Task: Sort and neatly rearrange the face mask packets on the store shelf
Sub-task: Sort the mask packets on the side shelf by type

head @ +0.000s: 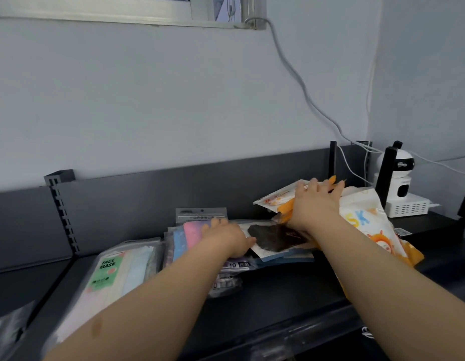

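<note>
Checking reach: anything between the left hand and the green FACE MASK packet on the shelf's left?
Nothing visible. The left hand rests flat on the pink-blue packets; the FACE MASK packet lies beside that pile to its left, top face uncovered. The right hand is away on the orange packets.

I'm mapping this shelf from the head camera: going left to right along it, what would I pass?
Green-label FACE MASK packet → left hand on pastel packets → packet showing a dark mask → right hand → white security camera.
</note>
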